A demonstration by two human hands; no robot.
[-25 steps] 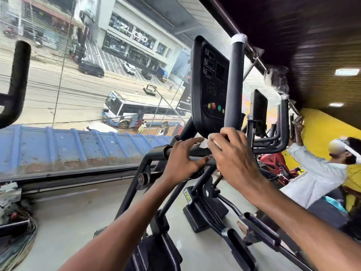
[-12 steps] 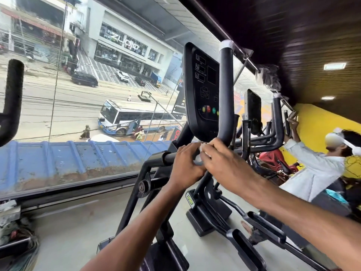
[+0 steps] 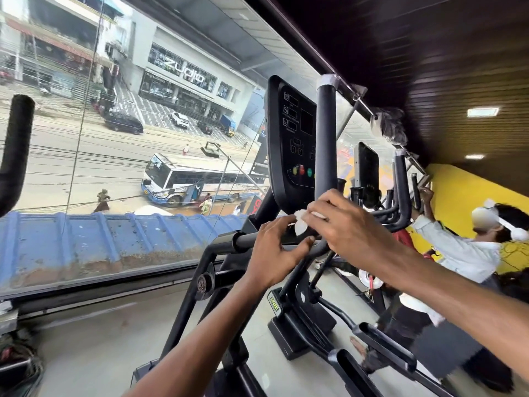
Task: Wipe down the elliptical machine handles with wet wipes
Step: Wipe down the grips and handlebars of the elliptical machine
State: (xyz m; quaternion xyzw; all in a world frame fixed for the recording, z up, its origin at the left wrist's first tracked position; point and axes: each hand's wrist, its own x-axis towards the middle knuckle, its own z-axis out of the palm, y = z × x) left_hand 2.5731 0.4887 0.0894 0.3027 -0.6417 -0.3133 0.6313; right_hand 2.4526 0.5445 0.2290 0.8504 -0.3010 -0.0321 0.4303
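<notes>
The black elliptical stands in front of me, its console [image 3: 289, 144] behind the upright right handle [image 3: 325, 144]. A short horizontal grip bar [image 3: 246, 239] runs below the console. My right hand [image 3: 346, 227] holds a white wet wipe [image 3: 300, 224] against the foot of the upright handle, where it meets the bar. My left hand [image 3: 272, 250] hovers around the horizontal bar with its fingers loosely spread, fingertips close to the wipe and thumb under the bar. Most of the wipe is hidden under my right fingers.
The machine's other black handle [image 3: 15, 150] rises at the far left. A large window [image 3: 114, 167] fills the wall ahead. Pedal arms [image 3: 380, 339] stretch low to the right. Another person [image 3: 458, 253] reaches up at a neighbouring machine by the yellow wall.
My left hand has loosened from its grip on the horizontal bar and its fingers have spread. My right hand with the wipe has shifted slightly at the handle's base.
</notes>
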